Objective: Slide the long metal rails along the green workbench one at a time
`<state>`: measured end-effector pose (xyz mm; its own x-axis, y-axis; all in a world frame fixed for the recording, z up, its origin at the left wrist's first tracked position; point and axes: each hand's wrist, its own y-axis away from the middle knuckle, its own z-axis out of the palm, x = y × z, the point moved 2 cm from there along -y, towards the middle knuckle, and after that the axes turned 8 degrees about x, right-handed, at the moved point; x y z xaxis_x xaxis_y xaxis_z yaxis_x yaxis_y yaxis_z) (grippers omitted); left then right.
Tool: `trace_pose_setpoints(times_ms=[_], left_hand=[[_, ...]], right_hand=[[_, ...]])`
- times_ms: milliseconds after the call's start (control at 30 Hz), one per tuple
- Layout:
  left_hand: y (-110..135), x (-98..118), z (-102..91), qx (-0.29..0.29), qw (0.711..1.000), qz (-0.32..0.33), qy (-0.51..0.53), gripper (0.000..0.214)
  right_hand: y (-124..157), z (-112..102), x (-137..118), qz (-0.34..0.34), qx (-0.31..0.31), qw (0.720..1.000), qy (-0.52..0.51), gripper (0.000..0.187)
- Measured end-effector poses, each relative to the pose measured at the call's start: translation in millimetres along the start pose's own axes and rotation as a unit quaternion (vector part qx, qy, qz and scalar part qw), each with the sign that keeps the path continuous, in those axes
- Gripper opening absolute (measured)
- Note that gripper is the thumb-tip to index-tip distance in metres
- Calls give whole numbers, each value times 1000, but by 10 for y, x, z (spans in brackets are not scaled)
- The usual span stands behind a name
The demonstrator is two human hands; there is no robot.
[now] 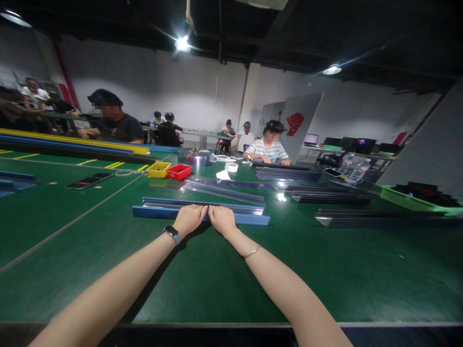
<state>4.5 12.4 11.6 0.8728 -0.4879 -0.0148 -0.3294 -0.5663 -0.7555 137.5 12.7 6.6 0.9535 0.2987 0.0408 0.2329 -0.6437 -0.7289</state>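
A long blue channel strip [246, 219] lies crosswise on the green table [144, 270], with a clear, shiny strip [162, 203] along its inside. Both hands meet at its middle. My left hand [190, 219], below a wrist band, has its fingers curled over the blue strip. Close beside it, my right hand [222, 219] grips the same strip, its thumb side almost touching the left. The fingertips of both hands are partly hidden behind the strip. Just beyond lies a transparent plastic strip [224, 193].
Dark channel strips [329, 195] lie to the right, near a green basket [408, 198]. A yellow bin [159, 169], a red bin [179, 171] and a tape roll [231, 166] stand farther back. A phone [89, 181] lies left. A co-worker [269, 144] sits across the table.
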Motion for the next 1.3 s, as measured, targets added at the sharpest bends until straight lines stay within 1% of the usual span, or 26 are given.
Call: trace_pose_setpoints(times_ms=[100, 233, 500, 667, 733, 867, 1000, 1133, 1300], left_hand=[[-8, 11, -22, 1, 1000, 13, 2, 40], [-4, 17, -11, -3, 1000, 18, 1, 40], [7, -3, 43, -15, 1000, 11, -12, 45], [-16, -7, 58, -19, 1000, -4, -21, 48], [-21, -27, 75, -20, 999, -13, -28, 49], [-14, -110, 100, -13, 998, -40, -47, 53], [3, -174, 92, -10, 997, -53, -56, 54], [8, -151, 67, -9, 998, -47, -50, 51], [1, -68, 30, -20, 999, -15, -28, 46]], right_hand=[[-2, -9, 2, 8, 5, 1000, -7, 43], [-5, 8, -10, -6, -12, 1000, -1, 43], [-31, 62, -2, -5, -13, 1000, 0, 43], [-11, 35, 2, -20, -8, 1000, -1, 44], [-6, 15, 13, -11, 0, 1000, 2, 44], [-7, -8, 47, 33, 20, 999, 15, 45], [-6, -2, 51, 43, 15, 999, 7, 46], [-7, 1, 48, 34, 0, 999, 0, 46], [-31, 12, 58, 30, -18, 999, 3, 48]])
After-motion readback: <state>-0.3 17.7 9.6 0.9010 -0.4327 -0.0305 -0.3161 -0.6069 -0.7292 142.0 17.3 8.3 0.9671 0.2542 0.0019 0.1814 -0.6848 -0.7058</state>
